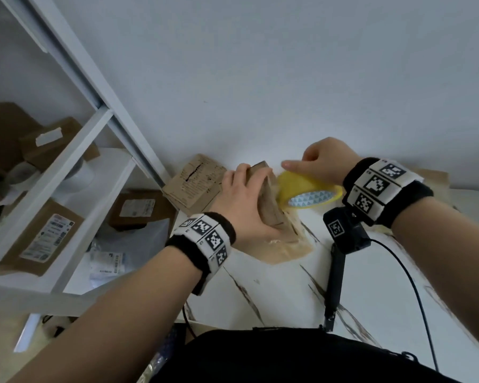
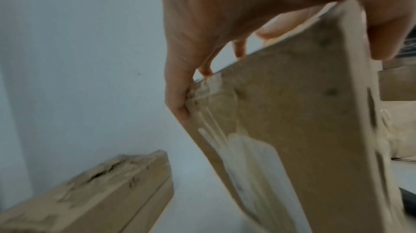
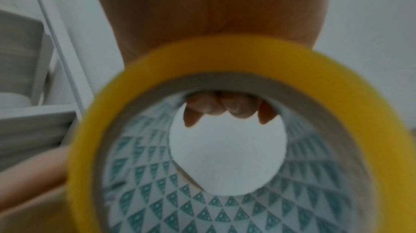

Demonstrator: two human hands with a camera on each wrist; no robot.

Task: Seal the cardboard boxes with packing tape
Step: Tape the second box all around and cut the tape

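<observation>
My left hand grips a small flat cardboard box, tilted up on its edge over the white marbled table. In the left wrist view the box fills the right side, fingers on one face and thumb on its narrow edge, with strips of clear tape on it. My right hand holds a yellow roll of packing tape just right of the box, fingers hooked through the core. In the right wrist view the roll shows its triangle-patterned core. A strip of tape runs from roll to box.
Another flat brown box lies against the wall behind my left hand, also seen as a torn box. A white shelf unit at left holds several parcels. A black camera on a stick and its cable lie on the table.
</observation>
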